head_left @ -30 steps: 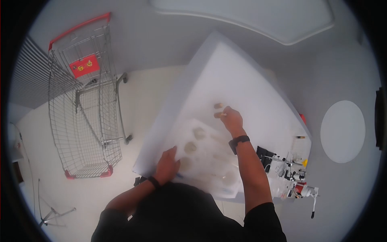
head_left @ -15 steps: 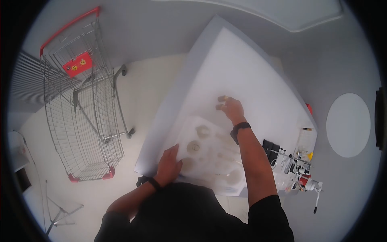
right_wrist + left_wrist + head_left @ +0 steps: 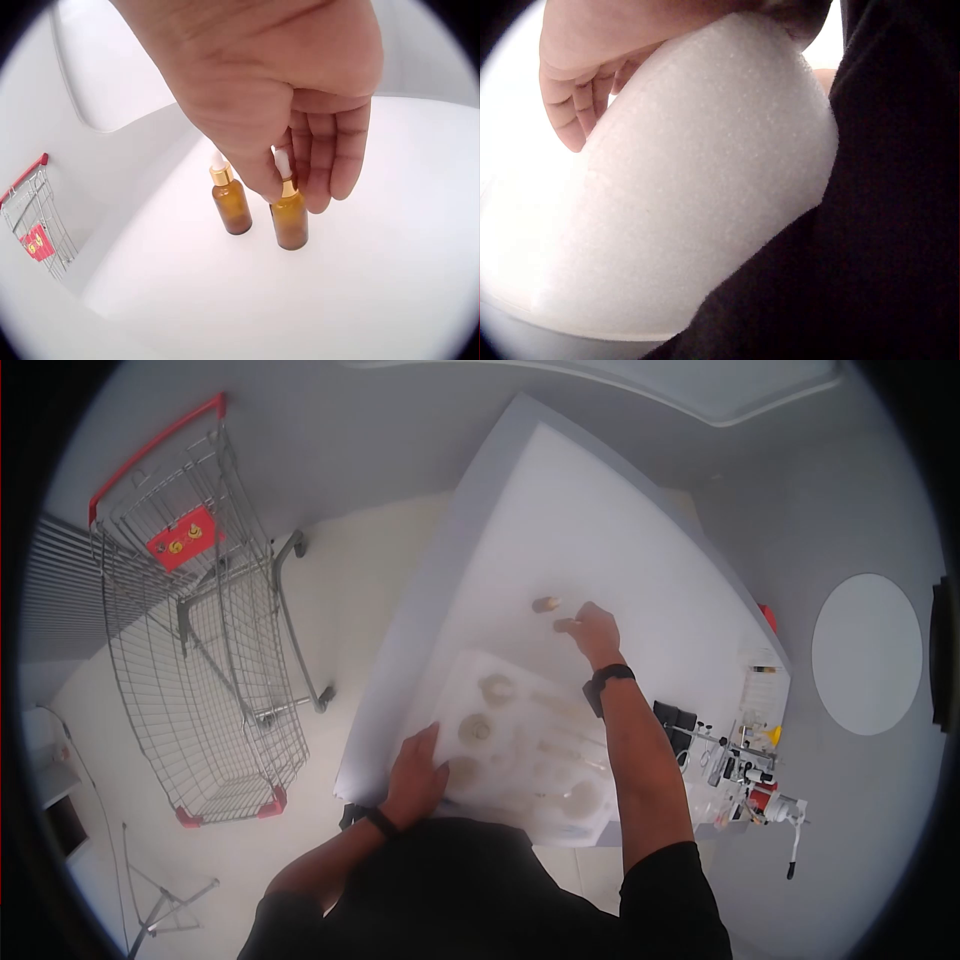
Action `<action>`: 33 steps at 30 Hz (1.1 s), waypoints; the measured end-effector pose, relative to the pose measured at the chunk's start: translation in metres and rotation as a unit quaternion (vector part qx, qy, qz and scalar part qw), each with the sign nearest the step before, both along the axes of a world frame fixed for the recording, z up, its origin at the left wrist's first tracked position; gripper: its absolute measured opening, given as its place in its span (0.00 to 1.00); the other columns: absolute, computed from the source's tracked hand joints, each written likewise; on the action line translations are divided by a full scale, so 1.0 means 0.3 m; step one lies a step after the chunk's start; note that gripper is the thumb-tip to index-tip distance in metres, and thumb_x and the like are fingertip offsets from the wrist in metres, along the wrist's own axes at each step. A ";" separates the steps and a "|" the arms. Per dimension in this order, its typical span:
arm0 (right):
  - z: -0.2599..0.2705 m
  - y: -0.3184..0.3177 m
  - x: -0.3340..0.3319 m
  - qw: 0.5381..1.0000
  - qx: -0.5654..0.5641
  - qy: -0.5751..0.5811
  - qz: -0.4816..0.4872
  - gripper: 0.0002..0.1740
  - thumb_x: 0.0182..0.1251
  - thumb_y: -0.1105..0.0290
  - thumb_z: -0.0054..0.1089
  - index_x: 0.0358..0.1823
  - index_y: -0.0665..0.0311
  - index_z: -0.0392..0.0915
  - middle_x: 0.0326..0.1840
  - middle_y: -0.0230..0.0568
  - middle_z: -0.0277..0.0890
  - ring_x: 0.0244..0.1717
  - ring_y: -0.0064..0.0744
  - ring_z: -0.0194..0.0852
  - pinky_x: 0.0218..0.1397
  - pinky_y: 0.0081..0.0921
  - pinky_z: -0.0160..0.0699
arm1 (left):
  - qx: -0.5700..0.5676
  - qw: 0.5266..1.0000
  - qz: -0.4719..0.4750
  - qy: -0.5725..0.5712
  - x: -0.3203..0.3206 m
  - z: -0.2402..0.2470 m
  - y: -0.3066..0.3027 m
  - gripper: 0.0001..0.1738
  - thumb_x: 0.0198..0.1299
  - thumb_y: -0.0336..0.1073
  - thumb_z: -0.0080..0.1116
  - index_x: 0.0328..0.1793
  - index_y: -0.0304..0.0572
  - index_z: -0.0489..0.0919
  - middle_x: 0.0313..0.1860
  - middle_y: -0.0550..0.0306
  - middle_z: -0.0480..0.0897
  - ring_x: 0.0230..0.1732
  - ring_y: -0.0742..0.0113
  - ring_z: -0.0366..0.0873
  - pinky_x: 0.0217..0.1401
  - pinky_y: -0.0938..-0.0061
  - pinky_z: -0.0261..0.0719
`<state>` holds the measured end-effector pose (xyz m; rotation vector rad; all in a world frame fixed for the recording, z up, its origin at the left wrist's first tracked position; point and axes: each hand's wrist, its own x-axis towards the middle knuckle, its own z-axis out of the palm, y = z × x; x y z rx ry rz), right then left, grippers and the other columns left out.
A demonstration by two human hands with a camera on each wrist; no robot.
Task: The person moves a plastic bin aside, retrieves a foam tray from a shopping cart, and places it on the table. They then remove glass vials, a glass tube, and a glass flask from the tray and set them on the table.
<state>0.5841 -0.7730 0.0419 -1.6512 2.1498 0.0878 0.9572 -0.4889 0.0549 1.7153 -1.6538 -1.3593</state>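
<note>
Pinching the bottle neck, your right hand likely steadies it; your left hand, fingers loosely straight, seemingly braces foam.

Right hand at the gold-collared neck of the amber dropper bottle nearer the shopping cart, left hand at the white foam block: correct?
No: the right hand is at the gold-collared neck of the farther amber bottle; the nearer bottle to the shopping cart stands free, as the right wrist view shows. The left hand is at the foam block.
</note>
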 end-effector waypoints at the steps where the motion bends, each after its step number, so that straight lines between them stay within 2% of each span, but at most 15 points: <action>1: 0.006 -0.004 0.004 1.000 -0.001 0.000 0.000 0.25 0.67 0.51 0.86 0.47 0.65 0.85 0.42 0.51 0.93 0.46 0.54 0.94 0.49 0.47 0.91 | 0.006 1.000 -0.003 -0.002 -0.001 0.004 -0.006 0.45 0.72 0.36 0.72 0.93 0.35 0.68 0.82 0.33 0.77 0.82 0.34 0.75 0.86 0.47 0.77; 7: -0.014 -0.026 0.015 0.999 -0.009 0.045 0.016 0.21 0.73 0.54 0.81 0.51 0.63 0.83 0.42 0.49 0.93 0.48 0.53 0.94 0.51 0.48 0.90 | -0.005 1.000 -0.009 -0.002 -0.005 0.004 -0.019 0.46 0.72 0.36 0.72 0.93 0.35 0.67 0.82 0.34 0.77 0.82 0.33 0.75 0.87 0.47 0.76; 9: -0.017 -0.031 0.006 0.998 0.026 0.059 0.022 0.20 0.74 0.57 0.79 0.55 0.62 0.84 0.50 0.49 0.94 0.51 0.53 0.94 0.53 0.47 0.92 | -0.002 1.000 -0.012 -0.004 -0.008 0.007 -0.028 0.46 0.72 0.36 0.71 0.93 0.35 0.67 0.82 0.34 0.77 0.82 0.33 0.75 0.87 0.47 0.76; 10: -0.024 -0.029 0.001 0.998 0.025 0.058 0.021 0.20 0.74 0.57 0.79 0.55 0.62 0.84 0.50 0.49 0.94 0.51 0.53 0.94 0.53 0.47 0.92 | 0.002 1.000 -0.013 -0.004 -0.010 0.008 -0.031 0.45 0.72 0.36 0.71 0.93 0.35 0.67 0.82 0.34 0.77 0.82 0.33 0.75 0.87 0.47 0.76; 12: -0.028 -0.013 0.002 0.993 -0.019 0.095 0.063 0.23 0.73 0.57 0.79 0.62 0.60 0.86 0.58 0.46 0.93 0.58 0.50 0.93 0.60 0.46 0.94 | -0.002 1.000 -0.012 -0.006 -0.013 0.007 -0.033 0.45 0.72 0.36 0.71 0.93 0.35 0.67 0.82 0.34 0.78 0.82 0.34 0.75 0.87 0.47 0.77; 13: -0.022 -0.007 0.003 0.993 -0.021 0.095 0.062 0.23 0.73 0.57 0.79 0.62 0.60 0.86 0.58 0.46 0.93 0.58 0.50 0.93 0.60 0.46 0.94 | -0.006 1.000 -0.010 -0.007 -0.015 0.007 -0.035 0.45 0.72 0.36 0.71 0.93 0.35 0.67 0.82 0.34 0.78 0.82 0.34 0.75 0.87 0.47 0.77; 15: -0.012 -0.001 0.011 0.988 -0.109 0.042 0.102 0.27 0.71 0.58 0.81 0.69 0.57 0.88 0.63 0.43 0.91 0.64 0.47 0.91 0.67 0.45 0.92 | -0.001 1.000 -0.008 -0.007 -0.017 0.010 -0.037 0.45 0.72 0.36 0.71 0.93 0.36 0.68 0.82 0.34 0.78 0.82 0.34 0.75 0.87 0.47 0.77; 19: 0.014 -0.041 0.042 0.980 -0.126 -0.002 0.151 0.28 0.69 0.58 0.82 0.69 0.54 0.89 0.59 0.40 0.92 0.64 0.45 0.90 0.69 0.43 0.89 | 0.004 1.000 -0.006 -0.005 -0.019 0.002 -0.033 0.45 0.72 0.36 0.71 0.93 0.37 0.68 0.82 0.34 0.78 0.83 0.35 0.74 0.87 0.47 0.77; 21: 0.021 -0.067 0.065 0.974 -0.085 0.064 0.198 0.20 0.70 0.60 0.81 0.61 0.55 0.92 0.54 0.37 0.93 0.59 0.42 0.91 0.63 0.42 0.87 | 0.008 1.000 -0.009 -0.012 -0.023 -0.001 -0.035 0.45 0.72 0.36 0.71 0.93 0.37 0.68 0.82 0.35 0.78 0.83 0.35 0.74 0.87 0.47 0.77; 22: 0.017 -0.089 0.075 0.974 -0.088 0.062 0.201 0.20 0.70 0.60 0.81 0.61 0.55 0.92 0.54 0.37 0.93 0.59 0.42 0.91 0.63 0.42 0.87 | 0.015 1.000 -0.011 -0.018 -0.023 -0.002 -0.039 0.45 0.72 0.37 0.71 0.93 0.37 0.68 0.82 0.35 0.78 0.84 0.35 0.74 0.87 0.47 0.76; 24: -0.005 -0.131 0.094 0.969 -0.026 0.109 0.220 0.13 0.73 0.59 0.77 0.51 0.55 0.91 0.45 0.36 0.94 0.51 0.41 0.92 0.58 0.41 0.83 | 0.012 1.000 -0.008 -0.016 -0.020 -0.001 -0.042 0.45 0.71 0.37 0.71 0.93 0.37 0.68 0.83 0.35 0.78 0.84 0.35 0.74 0.87 0.47 0.76; 25: -0.022 -0.144 0.096 0.968 -0.026 0.107 0.224 0.13 0.73 0.59 0.77 0.51 0.55 0.91 0.45 0.36 0.94 0.51 0.41 0.92 0.58 0.41 0.83 | 0.011 1.000 -0.010 -0.012 -0.019 0.001 -0.042 0.45 0.71 0.37 0.71 0.93 0.37 0.68 0.83 0.36 0.78 0.84 0.35 0.74 0.87 0.47 0.76; 27: -0.028 -0.160 0.111 0.978 -0.027 0.057 0.199 0.11 0.76 0.57 0.74 0.43 0.56 0.89 0.39 0.38 0.93 0.43 0.44 0.91 0.56 0.42 0.82 | 0.007 1.000 -0.006 -0.008 -0.019 0.000 -0.043 0.45 0.71 0.37 0.71 0.93 0.37 0.68 0.83 0.36 0.78 0.84 0.35 0.74 0.87 0.47 0.76; 31: -0.021 -0.180 0.162 0.979 -0.022 0.036 0.201 0.13 0.77 0.54 0.74 0.41 0.56 0.89 0.36 0.40 0.92 0.39 0.47 0.90 0.55 0.44 0.82 | 0.008 1.000 -0.008 -0.002 -0.023 0.003 -0.050 0.45 0.71 0.35 0.71 0.93 0.37 0.68 0.82 0.35 0.78 0.84 0.35 0.74 0.87 0.47 0.76; 33: -0.048 -0.184 0.174 0.966 -0.077 0.029 0.246 0.14 0.77 0.54 0.75 0.41 0.57 0.88 0.36 0.40 0.92 0.39 0.47 0.91 0.52 0.45 0.81 | 0.005 1.000 -0.010 0.000 -0.024 -0.002 -0.052 0.45 0.71 0.35 0.71 0.93 0.37 0.68 0.82 0.35 0.79 0.83 0.34 0.74 0.87 0.47 0.76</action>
